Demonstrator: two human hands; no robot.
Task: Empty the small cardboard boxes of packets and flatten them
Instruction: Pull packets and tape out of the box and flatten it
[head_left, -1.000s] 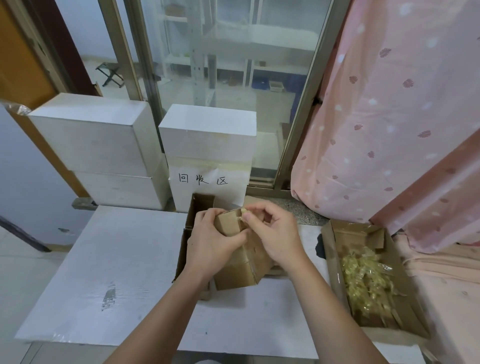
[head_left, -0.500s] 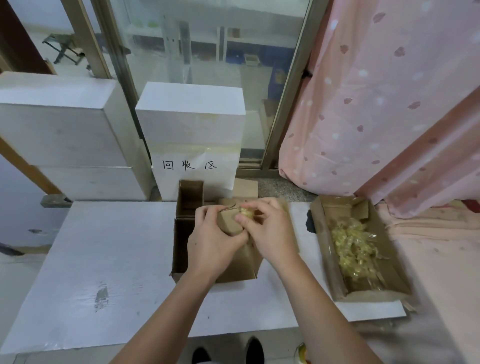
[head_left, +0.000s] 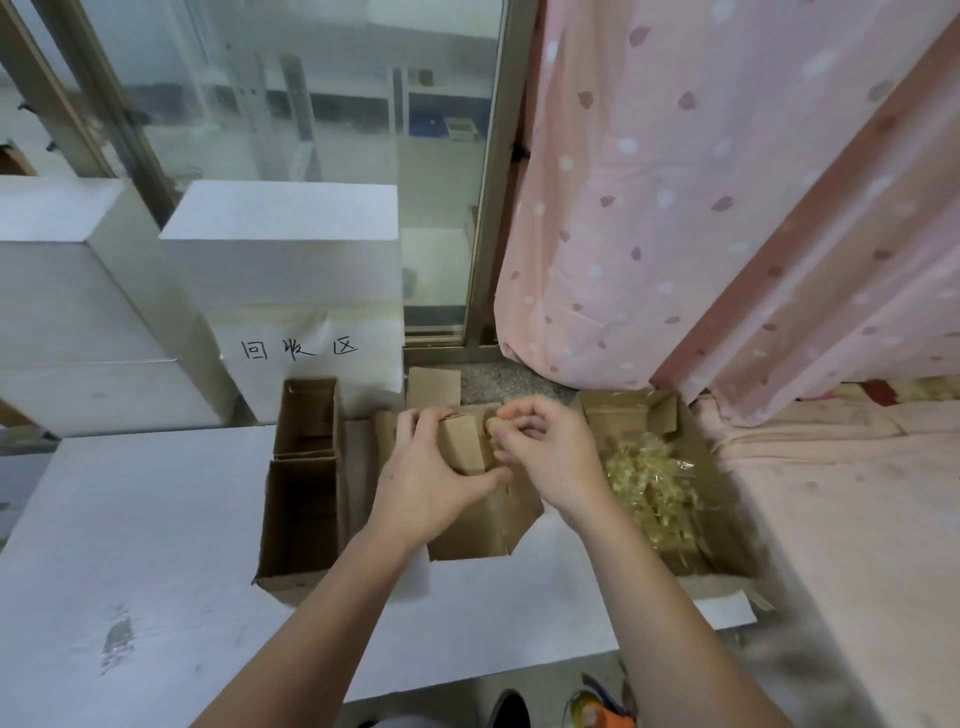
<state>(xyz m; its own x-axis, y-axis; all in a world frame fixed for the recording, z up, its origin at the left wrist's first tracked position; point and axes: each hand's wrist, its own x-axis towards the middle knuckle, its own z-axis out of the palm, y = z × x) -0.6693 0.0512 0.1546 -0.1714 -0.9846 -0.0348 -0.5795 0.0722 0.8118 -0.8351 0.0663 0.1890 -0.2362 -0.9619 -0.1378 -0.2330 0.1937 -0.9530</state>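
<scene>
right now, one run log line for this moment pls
step: emptying | left hand: grips small brown cardboard box | right hand: pinches yellowish packet at box top | open cardboard tray: holds clear packets

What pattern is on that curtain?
The curtain is pink with white dots and darker pink leaf-like marks, seen in the head view.

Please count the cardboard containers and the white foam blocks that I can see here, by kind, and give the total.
Small cardboard box held in the hands: 1
Open cardboard boxes on the table (left, middle, right with packets): 3
White foam blocks behind the table (left, labelled): 2
Total: 6
</scene>
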